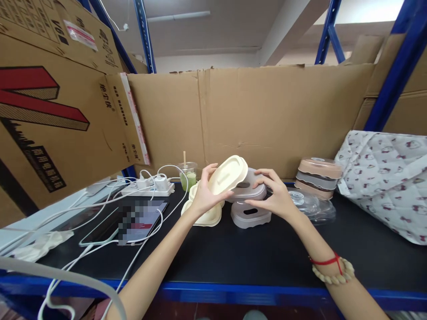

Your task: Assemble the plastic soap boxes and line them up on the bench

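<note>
My left hand (211,189) is closed around a cream oval plastic tray (229,173) with a raised rim, held tilted above the table. My right hand (271,193) has its fingers curved and apart. It hovers at the right side of a grey oval plastic cover (248,191); contact with it cannot be made out. In front sits a second grey cover (251,218) with an oval opening in its top. More cream oval pieces (209,217) lie below and behind my left hand, which partly hides them.
Clear plastic lids (315,209) lie at right beside stacked peach and grey lunch boxes (316,175) and a patterned quilted bag (387,182). At left are a green drink cup (188,178), a power strip (150,189), white cables, and a tablet (143,222). Cardboard (260,120) walls the back.
</note>
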{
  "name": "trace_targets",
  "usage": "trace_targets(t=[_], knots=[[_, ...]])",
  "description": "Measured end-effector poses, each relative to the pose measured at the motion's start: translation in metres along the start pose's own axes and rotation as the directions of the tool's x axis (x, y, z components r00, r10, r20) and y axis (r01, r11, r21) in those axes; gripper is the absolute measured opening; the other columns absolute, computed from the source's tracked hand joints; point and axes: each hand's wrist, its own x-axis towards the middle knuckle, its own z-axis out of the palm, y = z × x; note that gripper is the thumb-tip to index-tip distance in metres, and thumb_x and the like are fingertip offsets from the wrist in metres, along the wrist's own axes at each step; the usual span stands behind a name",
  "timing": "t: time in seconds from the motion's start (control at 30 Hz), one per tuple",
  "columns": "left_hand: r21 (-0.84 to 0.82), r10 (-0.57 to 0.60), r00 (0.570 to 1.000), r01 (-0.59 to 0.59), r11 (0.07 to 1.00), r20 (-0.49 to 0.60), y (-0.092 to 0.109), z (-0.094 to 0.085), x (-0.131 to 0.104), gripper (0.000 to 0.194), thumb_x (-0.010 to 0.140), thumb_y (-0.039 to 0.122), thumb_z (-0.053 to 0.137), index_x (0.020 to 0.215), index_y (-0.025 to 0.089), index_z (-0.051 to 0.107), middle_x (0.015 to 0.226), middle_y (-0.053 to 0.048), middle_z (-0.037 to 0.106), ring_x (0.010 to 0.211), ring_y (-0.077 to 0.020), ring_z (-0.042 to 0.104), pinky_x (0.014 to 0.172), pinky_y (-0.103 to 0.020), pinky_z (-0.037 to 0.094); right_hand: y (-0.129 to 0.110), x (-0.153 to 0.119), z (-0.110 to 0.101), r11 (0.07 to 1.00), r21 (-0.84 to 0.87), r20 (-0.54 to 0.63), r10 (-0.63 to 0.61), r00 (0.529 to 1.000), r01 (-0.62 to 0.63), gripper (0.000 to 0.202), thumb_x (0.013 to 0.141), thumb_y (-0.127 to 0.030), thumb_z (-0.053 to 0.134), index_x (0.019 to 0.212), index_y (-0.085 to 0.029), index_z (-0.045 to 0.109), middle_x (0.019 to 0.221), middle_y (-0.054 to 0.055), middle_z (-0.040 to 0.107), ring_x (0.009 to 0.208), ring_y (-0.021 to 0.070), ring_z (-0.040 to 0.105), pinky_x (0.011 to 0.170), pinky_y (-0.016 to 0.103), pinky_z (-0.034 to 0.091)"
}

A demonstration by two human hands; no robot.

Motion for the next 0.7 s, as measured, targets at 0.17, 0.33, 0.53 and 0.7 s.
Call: trace_targets(t=[0.17,0.33,0.53,0.7], knots=[[0.029,0.066,0.995,-0.068,0.997,0.075,-0.0007,0.0036,-0.0006,0.086,0.043,0.051,0.082,0.115,0.022,0.044,0.125,-0.011,0.050,0.120,-0.0286,0.048,0.103,-0.042,0.037,0.0005,-0.0001,0.0060,0.996,0.077,-0.141,-0.023,0.990,0.034,0.035,0.063,-0.048,0.076,0.075,-0.022,0.057,0.134,0.013,0.048,0.121,0.0304,0.050,0.085,0.044,0.053],[-0.020,0.025,0.999,-0.026,0.999,-0.036,-0.0025,0.0066,-0.0007,0.079,0.048,0.050,0.080,0.114,0.022,0.046,0.122,-0.010,0.052,0.116,-0.0268,0.051,0.100,-0.043,0.039,-0.0023,-0.0008,0.0091,0.989,0.077,-0.180,-0.110,0.978,0.126,0.032,0.066,-0.043,0.075,0.077,-0.023,0.053,0.122,0.013,0.059,0.112,0.0282,0.058,0.080,0.043,0.054],[-0.363,-0.255,0.961,0.200,0.910,-0.110,0.0012,0.0015,0.0030,0.080,0.054,0.061,0.071,0.119,0.023,0.045,0.108,-0.008,0.059,0.100,-0.0245,0.058,0.079,-0.036,0.049,-0.0037,0.0017,0.0070,0.988,-0.035,-0.412,-0.149,0.899,0.147,0.033,0.067,-0.042,0.075,0.076,-0.024,0.048,0.103,0.009,0.060,0.099,0.0252,0.060,0.074,0.041,0.054],[-0.451,-0.434,0.900,0.402,0.797,0.036,0.0049,-0.0009,0.0037,0.073,0.064,0.071,0.056,0.113,0.017,0.052,0.103,-0.010,0.061,0.090,-0.0239,0.061,0.068,-0.033,0.049,-0.0033,0.0008,0.0079,0.996,-0.047,-0.535,-0.091,0.840,0.078,0.035,0.067,-0.042,0.074,0.077,-0.024,0.045,0.107,0.008,0.053,0.106,0.0271,0.054,0.081,0.045,0.049]])
